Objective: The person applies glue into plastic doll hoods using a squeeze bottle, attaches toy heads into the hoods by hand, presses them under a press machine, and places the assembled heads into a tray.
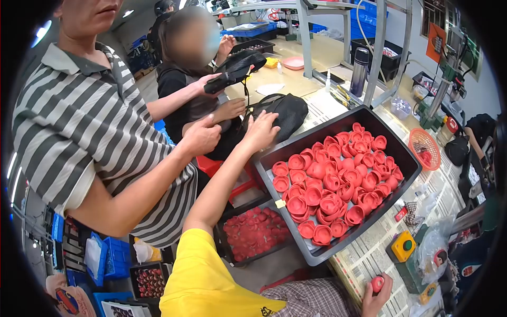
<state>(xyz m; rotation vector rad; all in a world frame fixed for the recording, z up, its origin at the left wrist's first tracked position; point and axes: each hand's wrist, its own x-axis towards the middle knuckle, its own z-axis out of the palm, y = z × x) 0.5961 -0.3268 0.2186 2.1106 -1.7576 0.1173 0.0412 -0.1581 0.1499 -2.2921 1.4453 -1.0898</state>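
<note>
My left hand reaches out from a yellow sleeve, its fingers spread, beside a black mesh bag and near the left corner of a black tray. Many red cup-shaped pieces fill this tray. At the lower right, my right hand has its fingers wrapped round a small red round piece over the table's edge. Whether my left fingertips touch the bag, I cannot tell.
A person in a striped shirt stands at the left, holding a black object. Another person sits behind. A crate of red pieces is below. An orange basket, a yellow button box and a flask stand on the table.
</note>
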